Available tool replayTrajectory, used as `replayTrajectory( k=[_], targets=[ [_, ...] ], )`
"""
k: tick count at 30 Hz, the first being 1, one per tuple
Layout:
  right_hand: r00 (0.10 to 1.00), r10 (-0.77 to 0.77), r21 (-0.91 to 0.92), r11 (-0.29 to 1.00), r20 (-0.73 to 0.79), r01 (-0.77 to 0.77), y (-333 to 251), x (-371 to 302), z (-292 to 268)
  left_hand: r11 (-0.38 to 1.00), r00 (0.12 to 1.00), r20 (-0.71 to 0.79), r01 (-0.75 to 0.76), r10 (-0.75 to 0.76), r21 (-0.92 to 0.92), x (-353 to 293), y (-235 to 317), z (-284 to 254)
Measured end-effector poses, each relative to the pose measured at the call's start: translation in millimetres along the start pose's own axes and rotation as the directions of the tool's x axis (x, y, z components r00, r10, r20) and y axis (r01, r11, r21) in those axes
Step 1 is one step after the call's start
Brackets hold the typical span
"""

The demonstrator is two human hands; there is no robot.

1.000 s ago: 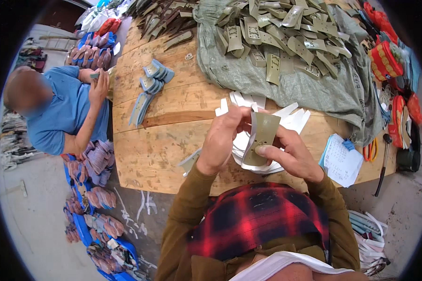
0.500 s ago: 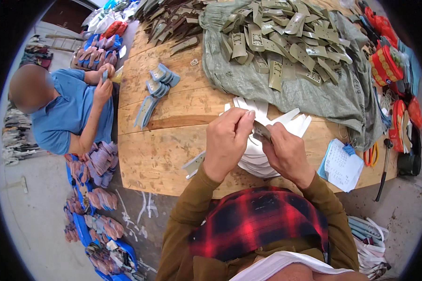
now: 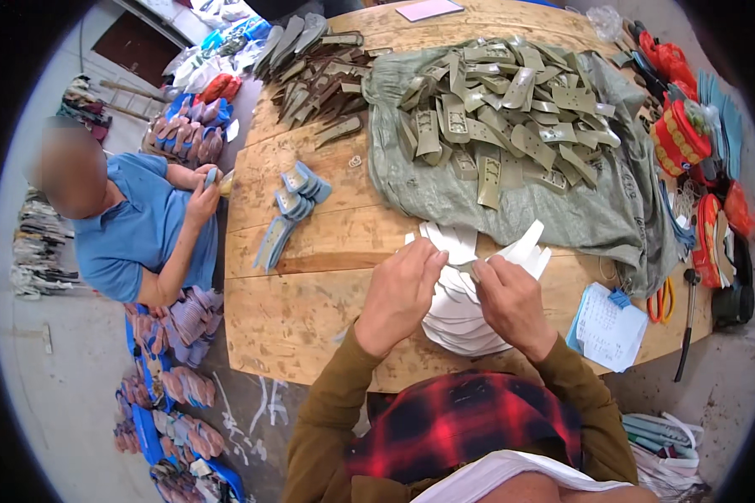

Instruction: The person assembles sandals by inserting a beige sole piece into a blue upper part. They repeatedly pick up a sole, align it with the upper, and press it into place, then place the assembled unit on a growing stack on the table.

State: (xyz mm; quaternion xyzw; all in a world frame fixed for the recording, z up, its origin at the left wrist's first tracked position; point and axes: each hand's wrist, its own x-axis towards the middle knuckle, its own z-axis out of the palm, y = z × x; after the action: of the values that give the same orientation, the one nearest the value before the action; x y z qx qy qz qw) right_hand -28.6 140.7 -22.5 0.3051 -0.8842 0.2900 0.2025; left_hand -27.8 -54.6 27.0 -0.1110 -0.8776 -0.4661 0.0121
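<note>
My left hand (image 3: pixel 401 293) is closed, thumb and fingers pressed together, over a stack of white sole-shaped sheets (image 3: pixel 457 323). Facing it across a small gap, my right hand (image 3: pixel 512 300) is also closed, its fingertips pinched above the same stack. Whatever either hand pinches is too small or hidden to make out. Beyond the stack, a pile of olive curved plates with holes (image 3: pixel 512 126) lies on a grey-green woven sack (image 3: pixel 411 189). Several light-blue curved pieces with pale plates on them (image 3: pixel 289 210) rest on the table to the left.
Dark brown curved pieces (image 3: pixel 310 92) lie at the wooden table's (image 3: pixel 294 335) far left. A notepad (image 3: pixel 610 327), orange-handled scissors (image 3: pixel 663 300) and a hammer (image 3: pixel 688 327) are on the right. A person in a blue shirt (image 3: pixel 155 226) works at left, beside bundled soles (image 3: pixel 184 386).
The grey-olive curved plate seen between my hands is no longer visible there. My hands have drawn slightly apart. The whole view has shifted, showing more of the table's far side.
</note>
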Motion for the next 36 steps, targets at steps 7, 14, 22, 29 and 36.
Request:
replayTrajectory(
  k=[7,14,22,29,36],
  targets=[
    [0.993,-0.035,0.02,0.999,-0.117,0.037,7,-2,-5,0.848,0.969,0.106,0.245,-0.221,-0.471,0,5,9],
    [0.991,-0.031,0.123,0.991,-0.129,0.047,9,-16,-6,0.557,0.912,0.265,0.402,-0.312,-0.727,4,-27,33],
    [0.98,0.122,0.34,0.938,-0.157,-0.062,-5,-13,-19,0.539,0.921,0.09,0.298,-0.378,-0.788,8,-31,39],
    [0.977,0.211,0.319,0.927,-0.012,-0.196,2,-10,-14,0.367,0.919,0.163,0.299,-0.358,-0.881,3,-13,33],
    [0.99,0.139,0.204,0.97,-0.025,-0.131,3,-12,-9,0.699,0.949,-0.05,0.193,-0.31,-0.688,-2,-16,54]
  ],
)
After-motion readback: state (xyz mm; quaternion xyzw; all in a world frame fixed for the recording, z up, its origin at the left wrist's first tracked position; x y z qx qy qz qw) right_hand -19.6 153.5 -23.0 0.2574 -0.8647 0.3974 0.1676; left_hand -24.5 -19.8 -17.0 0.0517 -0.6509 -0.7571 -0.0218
